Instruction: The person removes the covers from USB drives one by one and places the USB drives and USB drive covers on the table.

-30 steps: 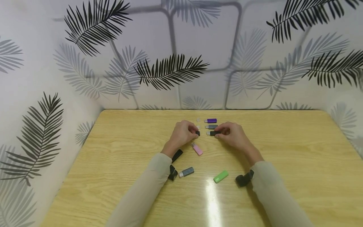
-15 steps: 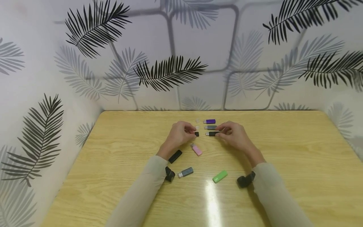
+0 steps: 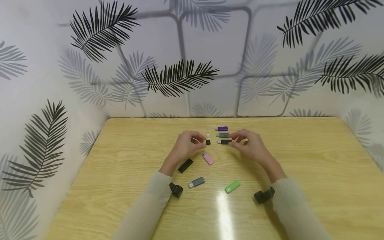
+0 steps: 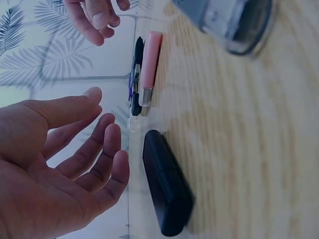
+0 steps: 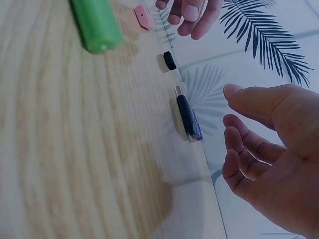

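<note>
My left hand [image 3: 186, 145] hovers with loosely bent fingers just left of a small black cap [image 3: 208, 142] and holds nothing. In the left wrist view a gap shows between its thumb and fingers. My right hand [image 3: 248, 144] is likewise relaxed and free of any object, beside the right end of a black USB stick [image 3: 224, 142]. Seen from the right wrist, that stick lies on the table apart from the fingers. Behind it lie a grey USB stick [image 3: 222, 135] and a purple USB stick [image 3: 222, 128], with clear caps [image 3: 208, 135] to their left.
Nearer me on the wooden table [image 3: 120, 153] lie a pink USB stick [image 3: 207, 158], a capped black stick [image 3: 185, 165], another grey USB stick [image 3: 196, 182] and a green stick [image 3: 232, 186]. A patterned wall [image 3: 216, 96] stands at the table's back edge.
My left hand has let go of the black cap and drawn back to the left. My right hand has released the black USB stick and shifted slightly right. Cap and stick lie in line.
</note>
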Demonstrator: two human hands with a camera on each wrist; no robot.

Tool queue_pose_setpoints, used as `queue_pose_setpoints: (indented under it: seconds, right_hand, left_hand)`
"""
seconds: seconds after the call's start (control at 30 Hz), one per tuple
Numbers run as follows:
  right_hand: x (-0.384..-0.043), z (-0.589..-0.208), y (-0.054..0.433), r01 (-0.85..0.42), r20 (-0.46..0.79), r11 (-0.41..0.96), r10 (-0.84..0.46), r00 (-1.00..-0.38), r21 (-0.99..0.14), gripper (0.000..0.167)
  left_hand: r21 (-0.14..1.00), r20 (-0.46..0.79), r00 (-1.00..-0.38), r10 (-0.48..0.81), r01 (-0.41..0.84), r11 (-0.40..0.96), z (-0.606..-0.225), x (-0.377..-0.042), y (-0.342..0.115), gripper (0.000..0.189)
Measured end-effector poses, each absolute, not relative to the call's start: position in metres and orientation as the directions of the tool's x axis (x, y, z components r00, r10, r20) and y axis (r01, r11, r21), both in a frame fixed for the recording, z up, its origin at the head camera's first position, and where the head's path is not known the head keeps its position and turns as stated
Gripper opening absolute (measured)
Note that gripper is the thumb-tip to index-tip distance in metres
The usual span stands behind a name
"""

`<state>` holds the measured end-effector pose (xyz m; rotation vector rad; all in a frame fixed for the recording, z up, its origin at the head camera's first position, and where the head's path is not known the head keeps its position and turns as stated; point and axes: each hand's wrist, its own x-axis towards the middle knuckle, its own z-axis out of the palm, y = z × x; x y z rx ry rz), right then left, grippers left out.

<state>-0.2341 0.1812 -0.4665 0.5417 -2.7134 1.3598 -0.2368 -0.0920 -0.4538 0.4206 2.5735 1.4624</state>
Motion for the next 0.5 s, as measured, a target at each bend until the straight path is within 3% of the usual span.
queue_pose_setpoints:
  seconds: [0.5]
  right_hand:
    - [-0.213,-0.471,0.178,-0.362,0.260,0.523,-0.262,-0.930,-0.771,0.024]
  left_hand:
    - [0.833,-0.031,-0.918,0.395,0.194,0.517,-0.458,-0.223,-0.095,0.019]
